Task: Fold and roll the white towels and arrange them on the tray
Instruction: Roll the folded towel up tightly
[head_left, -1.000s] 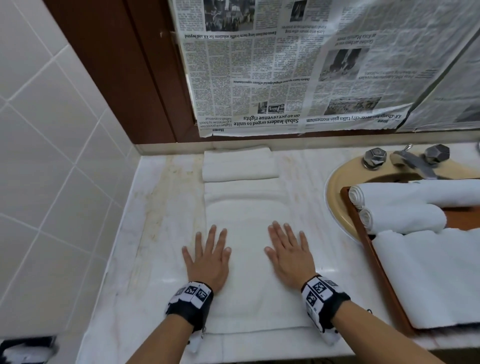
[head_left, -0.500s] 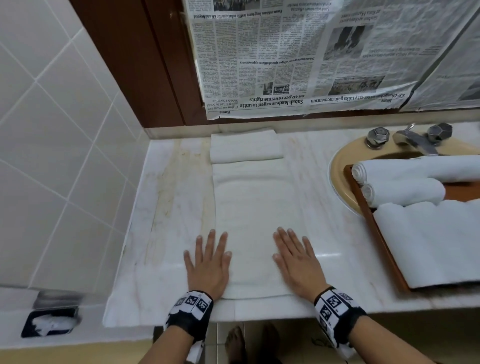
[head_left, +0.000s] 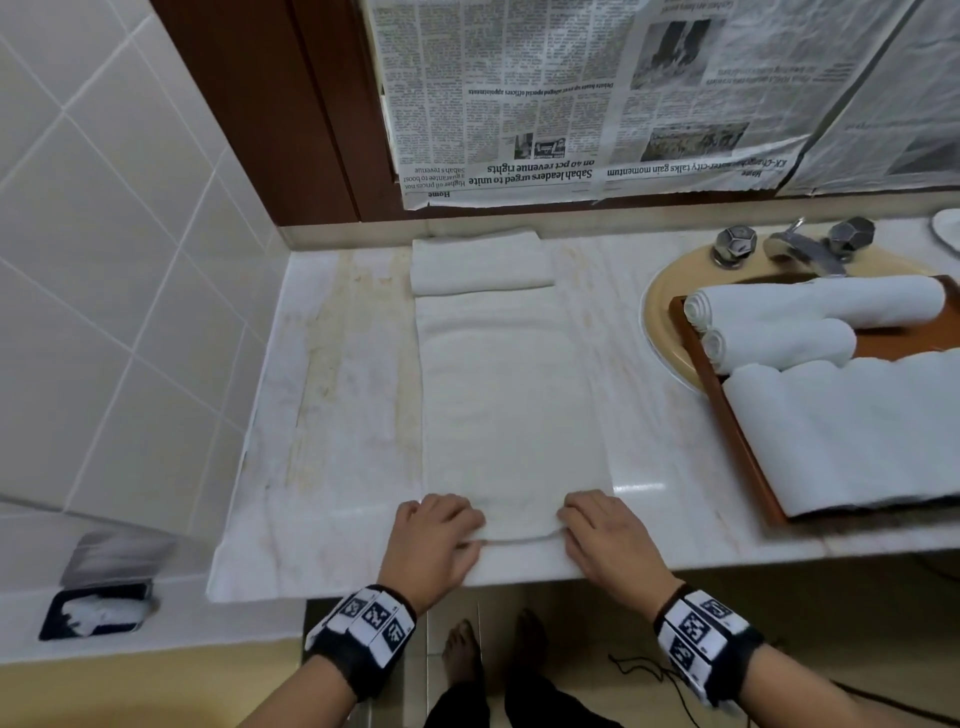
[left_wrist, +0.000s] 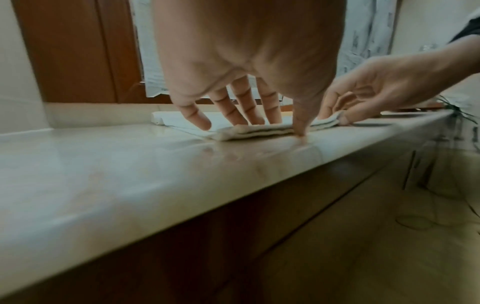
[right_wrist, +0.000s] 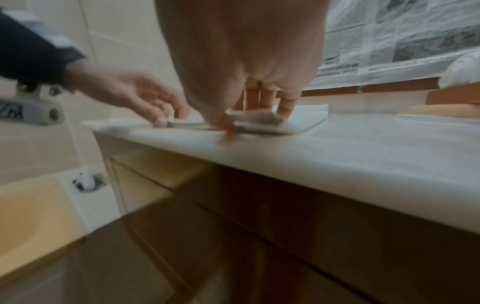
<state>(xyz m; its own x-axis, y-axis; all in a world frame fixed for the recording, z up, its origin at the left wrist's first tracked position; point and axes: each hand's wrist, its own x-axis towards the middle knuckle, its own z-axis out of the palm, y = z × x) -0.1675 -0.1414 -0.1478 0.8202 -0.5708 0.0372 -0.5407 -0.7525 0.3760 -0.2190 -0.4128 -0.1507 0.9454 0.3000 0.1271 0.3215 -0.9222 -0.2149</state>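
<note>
Two hands at near end of long white towel (head_left: 511, 410), which lies flat along marble counter (head_left: 332, 426), lengthwise away from body, far end butting a folded towel (head_left: 480, 262) by back wall. Left hand (head_left: 434, 538) on near-left corner, fingers curled over top, thumb tucked at edge (layers visible from left wrist view, thumb (left_wrist: 301, 121) pressed down at front of them). Right hand (head_left: 605, 535) on near-right corner, same grip: fingers bent over top, thumb under, corner lifted and starting to curl back, clear in right wrist view. Near edge slightly raised off counter btwn hands; rest of towel flat.

Wooden tray (head_left: 737, 431) to right, partly over yellow sink (head_left: 660, 332), well apart from hands. On tray: two rolled towels (head_left: 810, 312) side by side at far end, plus larger white towel (head_left: 852, 431) covering near part. Chrome tap (head_left: 800, 249) w/ two handles behind sink. Newspaper (head_left: 597, 104) taped over wall above counter. White tile wall (head_left: 104, 260) on left. Tagged bands on both wrists.
</note>
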